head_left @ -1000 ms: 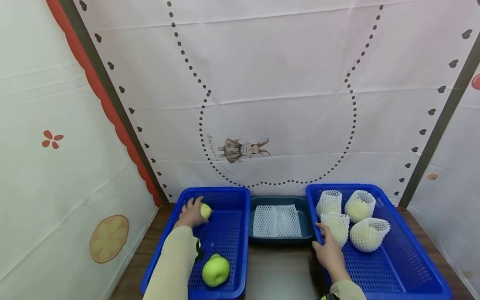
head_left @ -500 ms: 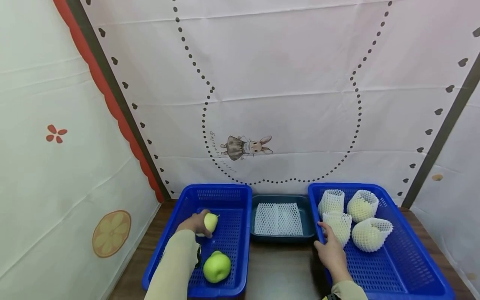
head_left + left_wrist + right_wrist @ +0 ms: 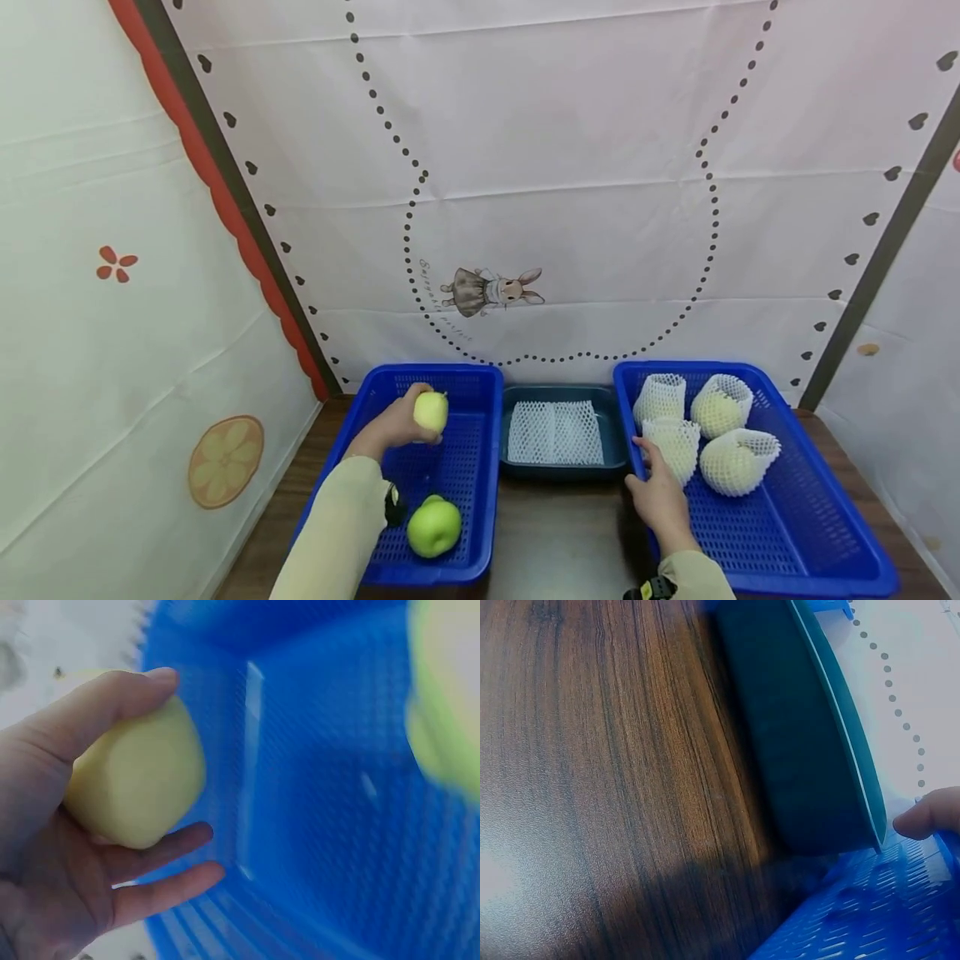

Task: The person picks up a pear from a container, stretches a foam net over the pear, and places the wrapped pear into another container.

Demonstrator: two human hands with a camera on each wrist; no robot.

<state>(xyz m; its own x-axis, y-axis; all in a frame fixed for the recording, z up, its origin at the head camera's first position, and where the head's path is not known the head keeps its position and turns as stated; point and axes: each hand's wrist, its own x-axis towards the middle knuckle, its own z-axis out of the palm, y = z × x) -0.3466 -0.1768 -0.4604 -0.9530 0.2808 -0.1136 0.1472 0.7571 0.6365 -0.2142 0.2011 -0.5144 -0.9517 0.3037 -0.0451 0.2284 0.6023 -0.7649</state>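
Note:
My left hand [image 3: 399,421] grips a pale yellow apple [image 3: 431,412], raised over the left blue basket [image 3: 491,508]. In the left wrist view the thumb lies across the top of the apple [image 3: 146,776], and two fingers [image 3: 172,892] stretch out below it. A green apple [image 3: 434,527] lies near the front of that basket. My right hand [image 3: 662,504] rests at the left rim of the right blue basket [image 3: 780,550], forefinger extended and thumb apart. In the right wrist view one fingertip [image 3: 911,823] shows beside the end of the dark teal tray [image 3: 802,735].
Between the baskets stands the teal tray [image 3: 516,475] with white foam net sleeves [image 3: 555,433] lying flat in it. Several net-wrapped fruits [image 3: 738,462] sit in the back of the right basket. A patterned white cloth [image 3: 585,208] hangs behind the brown wooden table [image 3: 558,542].
My left hand has taken hold of the pale yellow apple, moved it right and lifted it from the basket floor. My right hand stays at the right basket's rim.

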